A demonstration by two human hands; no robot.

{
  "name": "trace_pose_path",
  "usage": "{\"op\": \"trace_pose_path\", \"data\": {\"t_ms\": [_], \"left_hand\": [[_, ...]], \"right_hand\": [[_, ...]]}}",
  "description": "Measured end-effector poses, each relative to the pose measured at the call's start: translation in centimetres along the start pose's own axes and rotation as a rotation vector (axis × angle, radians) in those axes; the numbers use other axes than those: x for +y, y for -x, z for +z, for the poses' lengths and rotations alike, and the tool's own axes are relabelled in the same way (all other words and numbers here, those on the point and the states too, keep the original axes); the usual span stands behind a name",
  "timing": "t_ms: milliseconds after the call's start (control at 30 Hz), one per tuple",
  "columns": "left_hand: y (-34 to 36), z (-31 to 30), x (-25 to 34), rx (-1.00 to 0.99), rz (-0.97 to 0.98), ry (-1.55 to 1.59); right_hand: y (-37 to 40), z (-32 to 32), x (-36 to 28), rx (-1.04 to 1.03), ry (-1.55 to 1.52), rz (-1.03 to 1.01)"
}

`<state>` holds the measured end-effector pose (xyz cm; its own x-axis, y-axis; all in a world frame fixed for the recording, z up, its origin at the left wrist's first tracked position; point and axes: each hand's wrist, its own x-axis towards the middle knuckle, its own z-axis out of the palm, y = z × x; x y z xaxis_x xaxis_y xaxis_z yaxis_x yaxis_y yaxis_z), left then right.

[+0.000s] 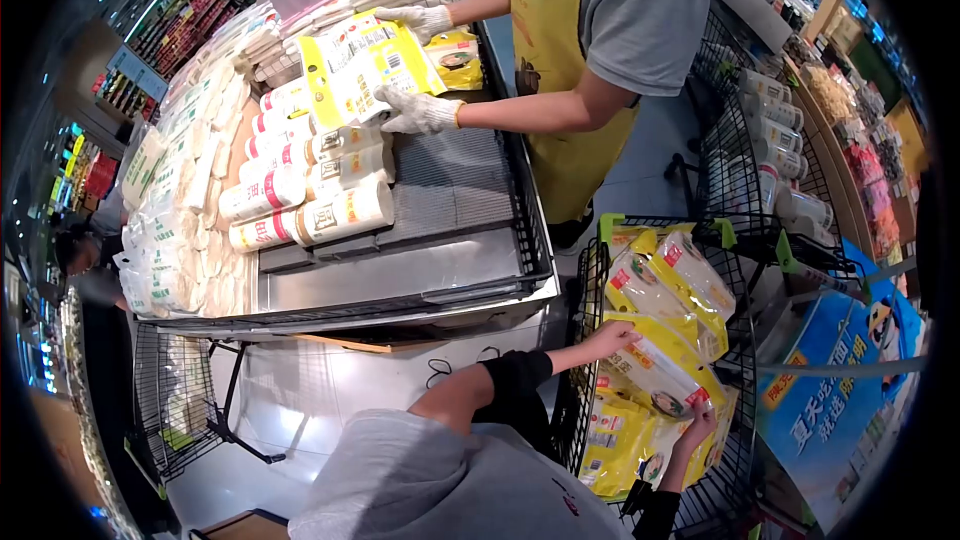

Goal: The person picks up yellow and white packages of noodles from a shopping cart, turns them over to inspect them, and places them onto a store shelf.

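In the shopping cart (pixel 745 340) at my right lies a pile of yellow-and-white bags that look like packaged noodles. My left hand (pixel 608 340) grips the upper left edge of the top yellow-and-white noodle bag (pixel 660 368). At that bag's lower right corner, the fingers of my right hand (pixel 700 423) are closed on its edge. The bag lies tilted between both hands, over other bags (pixel 615 435) in the cart. More of the same bags (pixel 665 285) lie at the cart's far end.
Across the display stand (pixel 410 312), a co-worker in a yellow apron (pixel 570 70) and white gloves holds similar yellow bags (pixel 365 70). Round noodle packs (pixel 345 215) are stacked there. Another cart (pixel 775 135) holds cylindrical packs. A blue poster board (pixel 825 405) stands at right.
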<state>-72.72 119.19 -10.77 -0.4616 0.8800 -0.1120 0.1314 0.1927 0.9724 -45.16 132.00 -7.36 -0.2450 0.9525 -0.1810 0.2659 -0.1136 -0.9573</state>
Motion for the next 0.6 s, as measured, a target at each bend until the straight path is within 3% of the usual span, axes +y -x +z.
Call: {"op": "trace_pose_path", "data": {"t_ms": [67, 167, 200, 233, 267, 333, 400, 467, 533, 600], "left_hand": [[0.9, -0.3, 2.4, 0.055, 0.114, 0.120], [2.8, -4.7, 9.8, -0.081, 0.033, 0.323], [3.0, -6.2, 11.1, -0.156, -0.049, 0.163], [2.8, -7.5, 10.8, -0.231, -0.008, 0.095], [3.8, -8.8, 13.5, -0.230, 0.241, 0.383], [3.4, -10.8, 12.9, -0.658, 0.008, 0.684], [3.2, -9.4, 15.3, -0.697, -0.023, 0.972], [3.6, -7.7, 14.9, -0.867, -0.113, 0.897], [5.5, -6.2, 17.1, -0.919, -0.008, 0.607], [5.5, -4.7, 14.5, -1.139, -0.199, 0.918]], "right_hand": [[2.3, 0.8, -4.3, 0.077, 0.024, -0.091], [4.6, 0.0, -12.0, 0.135, 0.145, -0.242], [5.5, 1.0, -15.8, 0.164, 0.060, -0.345], [5.7, 1.1, -18.0, 0.143, -0.045, -0.372], [6.0, 1.8, -21.4, 0.038, -0.015, -0.670], [7.5, 2.7, -27.0, -0.100, -0.007, -0.819], [9.1, 3.8, -31.5, -0.322, 0.058, -0.912], [10.0, 4.9, -34.4, -0.543, 0.044, -1.013], [10.5, 6.2, -36.8, -0.651, -0.022, -1.000], [9.6, 7.9, -37.4, -0.665, -0.159, -0.938]]}}
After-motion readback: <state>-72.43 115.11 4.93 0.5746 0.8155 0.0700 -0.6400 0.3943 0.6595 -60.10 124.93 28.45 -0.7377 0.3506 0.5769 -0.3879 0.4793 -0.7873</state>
